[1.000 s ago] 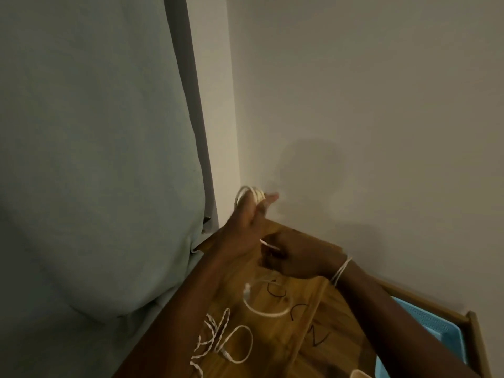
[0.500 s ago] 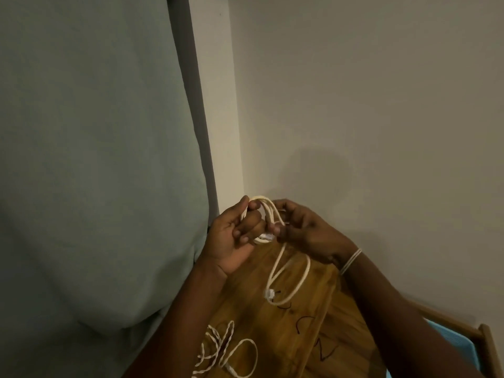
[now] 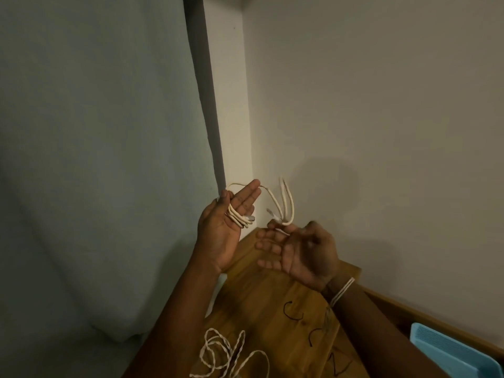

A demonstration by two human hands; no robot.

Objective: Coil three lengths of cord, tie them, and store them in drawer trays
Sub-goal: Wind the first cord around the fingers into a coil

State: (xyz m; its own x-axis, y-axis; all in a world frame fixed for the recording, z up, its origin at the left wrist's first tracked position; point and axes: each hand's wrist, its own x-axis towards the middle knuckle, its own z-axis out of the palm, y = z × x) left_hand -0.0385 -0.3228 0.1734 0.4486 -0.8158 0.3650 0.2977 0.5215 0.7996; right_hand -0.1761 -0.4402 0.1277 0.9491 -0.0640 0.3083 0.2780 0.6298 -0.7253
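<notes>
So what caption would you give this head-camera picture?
Left hand, fingers straight, carries coiled white cord; right hand loops the free end above the wooden top.

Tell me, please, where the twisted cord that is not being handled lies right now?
In the head view the twisted cord lies loose on the wooden board at the bottom centre, below both hands.

My left hand [image 3: 222,227] is raised, palm up, fingers straight — cord strands lie across the palm. My right hand [image 3: 297,252] sits just beside it, palm up, fingers loosely curled, fingertips [image 3: 282,230] pinching a cord loop.
</notes>
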